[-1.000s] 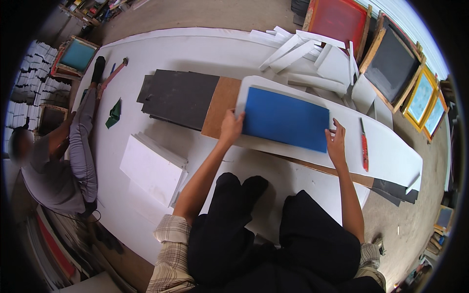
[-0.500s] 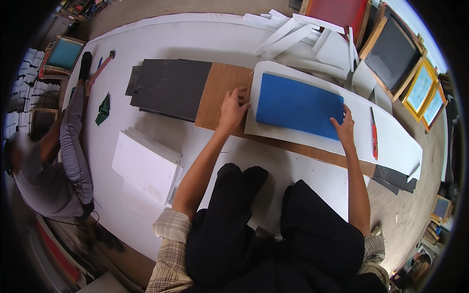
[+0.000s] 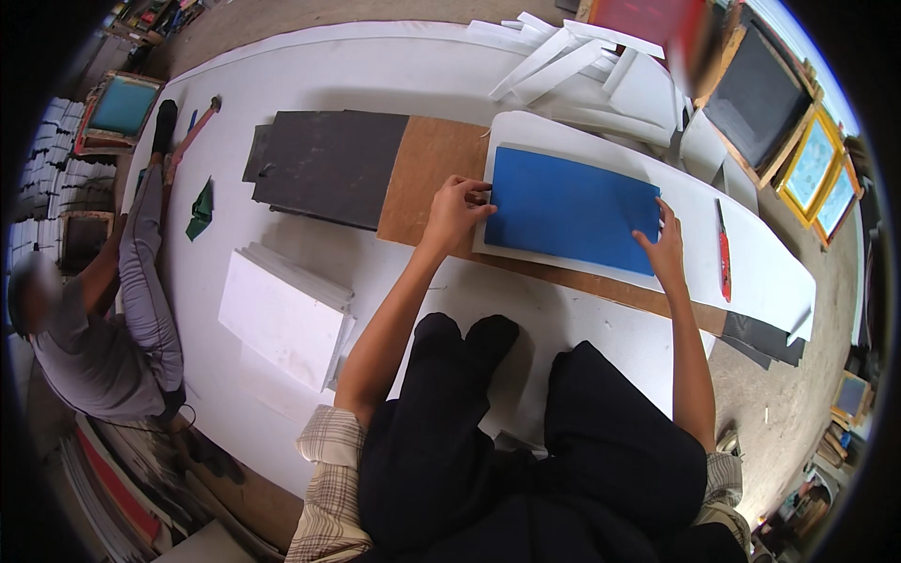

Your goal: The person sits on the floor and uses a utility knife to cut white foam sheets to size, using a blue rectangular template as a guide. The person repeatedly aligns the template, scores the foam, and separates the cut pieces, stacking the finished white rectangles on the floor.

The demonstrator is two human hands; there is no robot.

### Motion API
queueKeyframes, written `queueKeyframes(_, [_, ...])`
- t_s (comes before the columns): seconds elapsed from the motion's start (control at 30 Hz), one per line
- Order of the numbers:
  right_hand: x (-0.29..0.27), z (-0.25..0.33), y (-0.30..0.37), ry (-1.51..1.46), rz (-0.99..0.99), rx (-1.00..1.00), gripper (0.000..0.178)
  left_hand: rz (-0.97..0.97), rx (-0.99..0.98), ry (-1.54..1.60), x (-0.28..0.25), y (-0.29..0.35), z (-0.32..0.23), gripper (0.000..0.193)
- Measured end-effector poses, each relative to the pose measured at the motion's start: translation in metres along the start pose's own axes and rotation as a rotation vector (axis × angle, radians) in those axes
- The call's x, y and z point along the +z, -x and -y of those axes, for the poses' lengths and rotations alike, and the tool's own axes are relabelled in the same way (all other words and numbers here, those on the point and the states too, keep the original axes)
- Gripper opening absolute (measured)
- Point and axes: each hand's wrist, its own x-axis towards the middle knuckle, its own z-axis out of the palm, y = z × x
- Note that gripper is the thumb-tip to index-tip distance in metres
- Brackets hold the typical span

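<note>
A flat blue rectangular board (image 3: 574,208) lies on a larger white sheet (image 3: 713,178) with rounded corners. At its left edge, my left hand (image 3: 458,211) has its thumb and bent fingers against the board. My right hand (image 3: 664,246) grips the opposite end, thumb on the near side and fingers along the right edge. Under the white sheet is a brown board (image 3: 427,183); its left part shows beside my left hand. A red-handled knife (image 3: 724,258) rests on the white sheet, right of my right hand.
Dark grey sheets (image 3: 328,169) lie stacked to the left, a white stack (image 3: 286,310) nearer me. White offcuts (image 3: 572,70) heap at the far right, by framed screens (image 3: 758,103). A green scrap (image 3: 200,211) and a hammer (image 3: 195,131) lie near another person (image 3: 103,347) seated left.
My left hand has moved slightly right and come down onto the left edge of the blue board. My right hand stays at the board's right end.
</note>
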Motion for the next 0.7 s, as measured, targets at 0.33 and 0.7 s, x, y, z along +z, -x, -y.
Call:
queueKeyframes(0.33, [-0.005, 0.004, 0.006, -0.005, 0.039, 0.024, 0.075, -0.016, 0.051, 0.005, 0.000, 0.011, 0.005, 0.035])
queueKeyframes(0.7, [-0.005, 0.002, 0.014, -0.025, 0.032, 0.002, 0.071, -0.017, 0.014, 0.011, 0.000, 0.013, 0.000, 0.034])
